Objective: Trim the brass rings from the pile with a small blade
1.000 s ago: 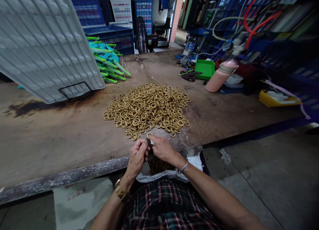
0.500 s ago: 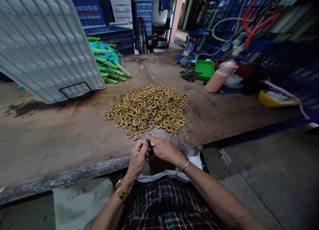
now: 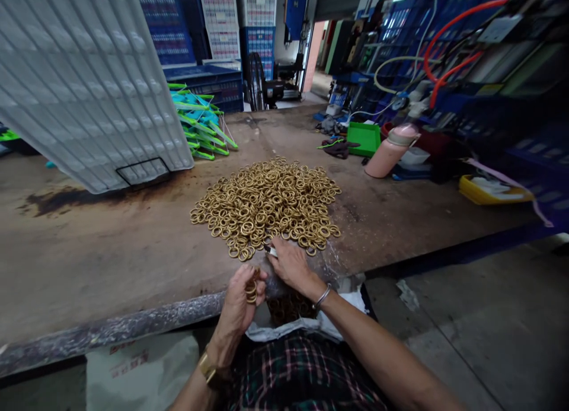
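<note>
Shift: left grip (image 3: 240, 295) has drawn back, right grip (image 3: 293, 267) has gone forward to the ring pile (image 3: 271, 203)
Left grip: curled round several gold-coloured rings (image 3: 251, 292)
Right grip: fingertips at a dark-and-white piece (image 3: 271, 252); cannot tell whether closed on it
Ring pile: on the surface (image 3: 133, 251), beyond both hands

We see a dim, cool-toned room, brightest at the doorway (image 3: 322, 82) in the back and a pale patch at the top. The rings (image 3: 271, 200) catch small, soft glints, while the surface (image 3: 151, 268) darkens toward the right, where deep shadow swallows detail in the crates (image 3: 502, 126). We find the middle fairly sharp, the outer edges stretched and smeared.
</note>
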Demonstrator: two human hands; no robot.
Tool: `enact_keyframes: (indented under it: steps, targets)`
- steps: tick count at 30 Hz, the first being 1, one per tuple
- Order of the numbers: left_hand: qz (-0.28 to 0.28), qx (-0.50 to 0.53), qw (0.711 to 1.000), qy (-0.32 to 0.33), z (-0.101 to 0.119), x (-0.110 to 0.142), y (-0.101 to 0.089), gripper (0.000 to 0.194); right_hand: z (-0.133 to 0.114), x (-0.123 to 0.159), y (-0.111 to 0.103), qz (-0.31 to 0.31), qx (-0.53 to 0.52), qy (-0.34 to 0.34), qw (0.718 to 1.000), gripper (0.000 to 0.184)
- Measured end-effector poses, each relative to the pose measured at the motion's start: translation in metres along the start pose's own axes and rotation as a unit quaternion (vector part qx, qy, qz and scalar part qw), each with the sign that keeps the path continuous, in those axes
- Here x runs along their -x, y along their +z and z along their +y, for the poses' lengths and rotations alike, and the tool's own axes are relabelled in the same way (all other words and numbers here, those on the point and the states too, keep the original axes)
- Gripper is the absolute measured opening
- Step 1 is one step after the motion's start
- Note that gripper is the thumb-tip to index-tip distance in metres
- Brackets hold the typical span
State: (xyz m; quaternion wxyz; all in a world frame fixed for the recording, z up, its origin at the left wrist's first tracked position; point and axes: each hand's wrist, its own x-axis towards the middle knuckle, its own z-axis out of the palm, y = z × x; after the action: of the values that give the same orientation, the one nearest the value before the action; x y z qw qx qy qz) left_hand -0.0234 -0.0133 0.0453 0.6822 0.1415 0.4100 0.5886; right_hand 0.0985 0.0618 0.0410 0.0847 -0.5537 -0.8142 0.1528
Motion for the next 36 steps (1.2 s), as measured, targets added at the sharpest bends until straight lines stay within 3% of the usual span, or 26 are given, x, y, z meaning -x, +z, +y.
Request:
enact_keyframes:
  steps: [8, 13, 18, 21, 25, 28, 30, 33, 36]
  targets:
    - [0.018, 0.043, 0.998, -0.032, 0.005, -0.004, -0.003, 0.029, 0.006, 0.001, 0.007, 0.034, -0.011, -0.027, 0.999, 0.019]
    - [0.026, -0.051, 0.998, 0.021, -0.001, -0.007, 0.002, 0.033, 0.008, 0.0, 0.001, 0.028, -0.186, -0.038, 0.981, 0.01]
    - [0.066, -0.219, 0.967, 0.11, -0.008, -0.007, 0.006, 0.032, 0.007, 0.001, -0.003, 0.022, -0.381, -0.042, 0.923, 0.011]
    - [0.058, -0.282, 0.945, 0.157, -0.008, -0.006, 0.007, 0.023, 0.005, 0.004, -0.007, -0.031, -0.474, 0.012, 0.88, 0.01]
    - [0.026, -0.33, 0.917, 0.222, -0.005, -0.006, 0.006, 0.017, 0.001, 0.011, -0.015, -0.129, -0.582, 0.094, 0.798, 0.011]
    - [0.01, -0.341, 0.917, 0.208, -0.004, -0.005, 0.006, 0.014, 0.0, 0.013, -0.014, -0.172, -0.62, 0.121, 0.756, 0.015]
    - [0.008, -0.321, 0.934, 0.159, -0.004, -0.005, 0.007, 0.018, 0.002, 0.013, -0.01, -0.161, -0.61, 0.113, 0.767, 0.013]
    - [0.017, -0.274, 0.958, 0.088, -0.006, -0.003, 0.008, 0.032, 0.003, 0.012, -0.003, -0.087, -0.556, 0.06, 0.824, 0.01]
    - [0.04, -0.245, 0.967, 0.061, -0.008, -0.003, 0.009, 0.042, 0.002, 0.013, -0.002, 0.0, -0.497, -0.005, 0.868, 0.01]
